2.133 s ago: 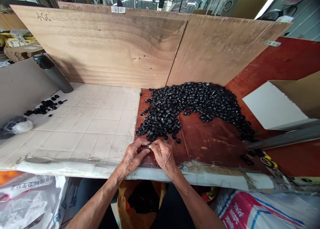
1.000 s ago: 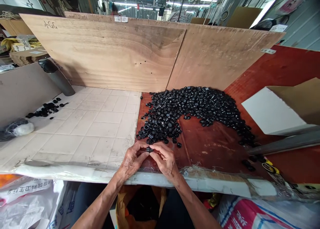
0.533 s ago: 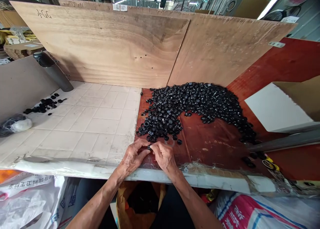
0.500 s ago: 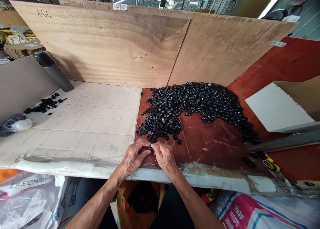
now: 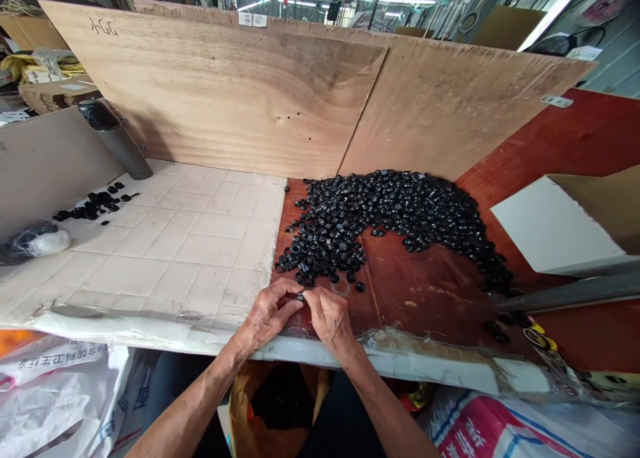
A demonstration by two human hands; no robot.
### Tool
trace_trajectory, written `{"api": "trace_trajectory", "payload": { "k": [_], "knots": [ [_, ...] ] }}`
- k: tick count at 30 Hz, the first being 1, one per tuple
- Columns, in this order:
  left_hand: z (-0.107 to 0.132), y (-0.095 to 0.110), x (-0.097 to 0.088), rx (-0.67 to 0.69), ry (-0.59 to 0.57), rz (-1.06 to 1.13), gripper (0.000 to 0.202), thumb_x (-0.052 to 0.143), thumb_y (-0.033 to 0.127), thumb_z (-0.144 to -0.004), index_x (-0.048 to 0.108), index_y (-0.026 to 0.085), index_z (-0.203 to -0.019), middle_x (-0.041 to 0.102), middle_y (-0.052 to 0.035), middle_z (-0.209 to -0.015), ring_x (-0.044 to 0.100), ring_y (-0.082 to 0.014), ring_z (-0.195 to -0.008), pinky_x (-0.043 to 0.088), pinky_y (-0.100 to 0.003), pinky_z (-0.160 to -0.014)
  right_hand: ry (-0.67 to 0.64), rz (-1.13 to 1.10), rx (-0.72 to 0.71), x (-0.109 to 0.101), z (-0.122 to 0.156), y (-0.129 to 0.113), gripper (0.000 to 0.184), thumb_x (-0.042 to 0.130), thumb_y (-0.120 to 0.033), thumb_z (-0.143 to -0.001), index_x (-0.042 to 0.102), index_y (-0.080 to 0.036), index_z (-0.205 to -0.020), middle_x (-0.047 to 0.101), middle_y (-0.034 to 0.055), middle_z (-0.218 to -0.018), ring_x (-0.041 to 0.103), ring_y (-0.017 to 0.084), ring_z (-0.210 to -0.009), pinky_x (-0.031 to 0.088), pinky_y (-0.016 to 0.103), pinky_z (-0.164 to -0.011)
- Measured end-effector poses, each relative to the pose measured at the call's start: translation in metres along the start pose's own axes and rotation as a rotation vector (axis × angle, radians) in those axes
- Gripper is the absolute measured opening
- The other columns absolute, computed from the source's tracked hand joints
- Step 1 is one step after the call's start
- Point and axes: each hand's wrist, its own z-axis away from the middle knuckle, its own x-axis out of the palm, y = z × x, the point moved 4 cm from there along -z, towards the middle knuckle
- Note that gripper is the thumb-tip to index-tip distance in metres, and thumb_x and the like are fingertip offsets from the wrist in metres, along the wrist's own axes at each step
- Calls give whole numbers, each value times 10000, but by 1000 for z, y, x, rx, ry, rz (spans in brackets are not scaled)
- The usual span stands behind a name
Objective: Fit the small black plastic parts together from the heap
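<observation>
My left hand and my right hand meet over the red-brown board, pinching a small black rubber ring between their fingertips. Just beyond them spreads a large heap of similar black rings, curving from the near left to the right. Its closest rings lie a little past my fingers, not touching them. A smaller scatter of black rings lies on the tiled surface at the left.
Plywood boards stand along the back. A grey flask stands at the tiled surface's far left corner, near a black-and-white bag. A metal bar and white card lie right. Woven sacks and a paper bag sit below the edge.
My fingers still hold the small ring at about the same spot, with only slight shifts of grip. The whole view has shifted a little as my head moved.
</observation>
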Motion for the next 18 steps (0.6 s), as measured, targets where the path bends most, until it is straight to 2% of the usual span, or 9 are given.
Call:
{"api": "trace_trajectory", "payload": {
  "k": [2, 3, 7, 9, 11, 15, 18],
  "knots": [
    [0, -3, 1, -23, -2, 26, 216, 708, 317, -939, 705, 196, -1119, 734, -58, -1074, 698, -208, -989, 561, -366, -943, 6, 39, 17, 2, -1, 3, 457, 441, -310, -1096, 621, -216, -687, 556, 8, -596, 548, 161, -556, 430, 278, -587],
    [0, -6, 1, -49, 5, 68, 228, 715, 325, -935, 698, 195, -1121, 734, -56, -1061, 700, -205, -968, 568, -361, -923, 20, 29, 39, 2, -1, 4, 459, 429, -326, -1099, 629, -215, -702, 548, 3, -596, 539, 158, -552, 427, 275, -584],
    [-1, -10, 3, -118, 39, 220, 239, 736, 354, -918, 686, 197, -1092, 745, -50, -1027, 706, -204, -958, 567, -361, -928, 18, -103, 82, -4, -2, 1, 347, 461, -403, -1076, 727, -196, -997, 615, 10, -702, 571, 167, -613, 470, 272, -624],
    [-1, -10, 3, -126, 54, 225, 249, 748, 366, -906, 688, 197, -1079, 744, -47, -1009, 704, -201, -939, 564, -357, -920, -13, -121, 75, -5, -2, -2, 367, 478, -394, -1064, 717, -200, -864, 573, -2, -649, 539, 162, -584, 441, 275, -598],
    [-1, -10, 2, -130, 76, 196, 275, 764, 380, -885, 689, 194, -1073, 735, -46, -990, 697, -197, -912, 564, -352, -899, 6, -115, 86, -8, -2, -3, 436, 498, -377, -1050, 619, -210, -665, 497, -17, -583, 486, 149, -542, 395, 277, -563],
    [-1, -10, -1, -130, 109, 155, 300, 758, 418, -879, 683, 193, -1061, 722, -44, -973, 689, -196, -892, 567, -344, -871, -30, -173, 116, -7, -2, -5, 290, 589, -390, -986, 660, -211, -769, 524, -30, -602, 483, 143, -525, 396, 266, -532],
    [-2, -10, -1, -123, 117, 142, 295, 762, 409, -876, 685, 194, -1063, 727, -42, -970, 691, -196, -889, 570, -339, -863, -33, -165, 129, -8, -4, -7, 289, 614, -370, -970, 637, -218, -725, 512, -34, -579, 481, 142, -510, 413, 266, -530]
  ]
}}
